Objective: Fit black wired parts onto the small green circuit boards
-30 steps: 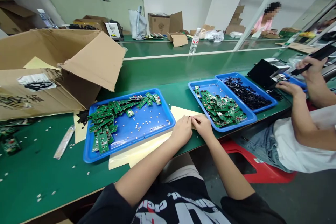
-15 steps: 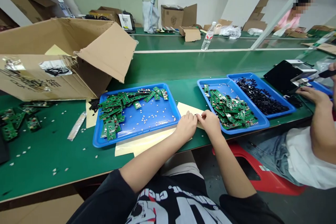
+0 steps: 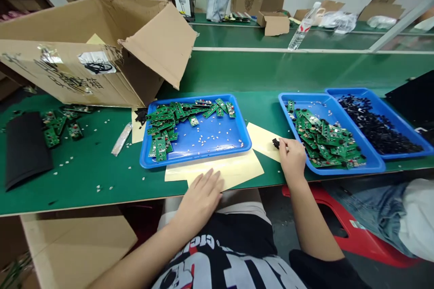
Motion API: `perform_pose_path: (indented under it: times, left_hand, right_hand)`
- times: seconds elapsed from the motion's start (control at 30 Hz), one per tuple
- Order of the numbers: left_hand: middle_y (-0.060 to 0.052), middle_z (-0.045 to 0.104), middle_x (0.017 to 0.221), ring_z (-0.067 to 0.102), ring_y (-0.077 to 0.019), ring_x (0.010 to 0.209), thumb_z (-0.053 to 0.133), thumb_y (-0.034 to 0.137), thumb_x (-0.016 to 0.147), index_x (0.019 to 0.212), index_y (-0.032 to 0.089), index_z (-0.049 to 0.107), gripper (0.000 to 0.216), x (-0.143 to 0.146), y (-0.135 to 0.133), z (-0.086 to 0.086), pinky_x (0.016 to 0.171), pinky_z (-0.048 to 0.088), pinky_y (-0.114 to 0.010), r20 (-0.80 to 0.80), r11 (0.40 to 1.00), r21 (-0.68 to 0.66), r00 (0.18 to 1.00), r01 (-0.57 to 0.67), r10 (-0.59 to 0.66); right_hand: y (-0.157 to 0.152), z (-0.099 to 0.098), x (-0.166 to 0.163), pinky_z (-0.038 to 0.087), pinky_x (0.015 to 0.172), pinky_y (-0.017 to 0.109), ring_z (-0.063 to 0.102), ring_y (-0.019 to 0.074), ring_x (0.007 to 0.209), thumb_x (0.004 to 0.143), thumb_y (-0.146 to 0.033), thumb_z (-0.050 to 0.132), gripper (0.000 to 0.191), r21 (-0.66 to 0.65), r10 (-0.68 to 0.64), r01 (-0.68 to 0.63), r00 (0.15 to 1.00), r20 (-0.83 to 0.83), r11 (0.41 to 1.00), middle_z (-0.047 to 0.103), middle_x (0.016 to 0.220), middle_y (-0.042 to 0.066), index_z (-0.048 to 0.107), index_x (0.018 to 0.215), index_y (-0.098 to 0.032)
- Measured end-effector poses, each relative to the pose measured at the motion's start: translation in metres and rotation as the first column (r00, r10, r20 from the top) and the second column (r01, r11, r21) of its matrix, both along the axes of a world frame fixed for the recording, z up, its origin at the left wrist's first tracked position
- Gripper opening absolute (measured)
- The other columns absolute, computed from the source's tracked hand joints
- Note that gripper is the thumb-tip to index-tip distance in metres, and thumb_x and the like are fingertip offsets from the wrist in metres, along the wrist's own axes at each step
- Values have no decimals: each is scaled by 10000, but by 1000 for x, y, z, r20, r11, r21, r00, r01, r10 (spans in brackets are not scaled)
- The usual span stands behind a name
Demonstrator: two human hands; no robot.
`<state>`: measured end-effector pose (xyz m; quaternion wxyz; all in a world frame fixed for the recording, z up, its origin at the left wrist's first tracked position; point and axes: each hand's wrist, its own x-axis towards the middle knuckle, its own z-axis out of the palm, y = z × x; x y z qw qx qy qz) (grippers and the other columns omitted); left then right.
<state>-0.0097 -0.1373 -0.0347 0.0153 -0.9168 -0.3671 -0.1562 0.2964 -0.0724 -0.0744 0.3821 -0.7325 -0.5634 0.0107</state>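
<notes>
currently left hand [image 3: 203, 189] lies flat, fingers spread and loose, on yellow paper sheet [image 3: 237, 169] at bench edge; right hand [image 3: 293, 159] pinches small black part [image 3: 275, 143] at fingertips, low over paper, just beside blue tray [image 3: 339, 170] of green circuit boards [image 3: 322, 140]; hands well apart.

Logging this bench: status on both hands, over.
Left hand open, flat on pale yellow paper sheet. Right hand fingers pinch small black part. Blue plastic tray of green circuit boards right of it.
</notes>
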Motion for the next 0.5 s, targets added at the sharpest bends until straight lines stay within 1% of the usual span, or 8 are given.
perform_pose_path:
  times: [0.07,0.1,0.2,0.27,0.33,0.4,0.47,0.5]
  left_hand:
    - [-137,647,1188,586,-297,1146,415,187,923,1090,159,615,262,-18,5,-10,898,514,-446,4,999,22,1000,-28,28]
    - [-129,650,1187,586,-292,1148,412,181,924,1091,171,621,268,-24,9,-14,896,518,-442,7,999,20,999,-31,31]
    - [-112,632,1223,568,-270,1177,377,132,922,1142,204,612,330,-35,18,-20,923,511,-434,9,999,7,999,-35,35]
    - [-113,617,1248,566,-266,1180,360,127,924,1160,210,604,350,-38,22,-20,940,503,-443,4,999,1,999,-48,48]
    - [-127,610,1255,574,-267,1170,374,179,934,1180,189,588,327,-37,23,-19,947,502,-444,15,999,-17,999,-51,51]
    - [-161,595,1265,560,-285,1185,420,280,932,1233,142,544,353,-32,21,-18,954,499,-453,43,998,-42,998,-43,45]
    - [-180,578,1281,528,-301,1218,456,331,917,1299,112,476,440,-25,16,-17,961,494,-463,71,997,-61,997,-39,43]
    - [-176,575,1287,516,-300,1231,458,312,917,1321,115,450,451,-20,13,-16,961,494,-463,82,997,-66,995,-42,48]
  right_hand:
    - [2,-1,1,462,867,456,606,293,916,866,-362,373,382,-5,-2,2,1000,-18,1000,669,926,169,676,933,-139]
    - [2,-1,2,485,833,446,621,280,874,864,-338,359,393,-9,-5,5,1000,-29,1000,670,930,168,669,985,-128]
    - [3,-4,8,547,656,369,629,188,621,833,-254,334,444,-27,-3,0,993,-117,1000,669,937,138,614,1148,-114]
    - [4,-4,11,554,571,325,601,135,524,802,-225,338,453,-41,11,-18,986,-167,999,647,996,127,624,1139,-124]
    - [4,-1,12,566,579,329,623,139,567,781,-215,345,430,-51,34,-43,985,-169,998,621,1064,131,666,1054,-131]
    - [3,6,10,573,687,376,658,195,728,771,-205,362,401,-61,59,-68,989,-137,996,626,1069,129,689,997,-146]
    - [0,16,4,532,830,438,637,258,921,778,-201,391,388,-71,50,-55,996,-75,996,629,1085,136,683,1030,-158]
    - [-3,21,1,505,871,462,617,280,980,790,-210,407,388,-79,20,-22,999,-25,997,616,1117,148,669,1072,-159]
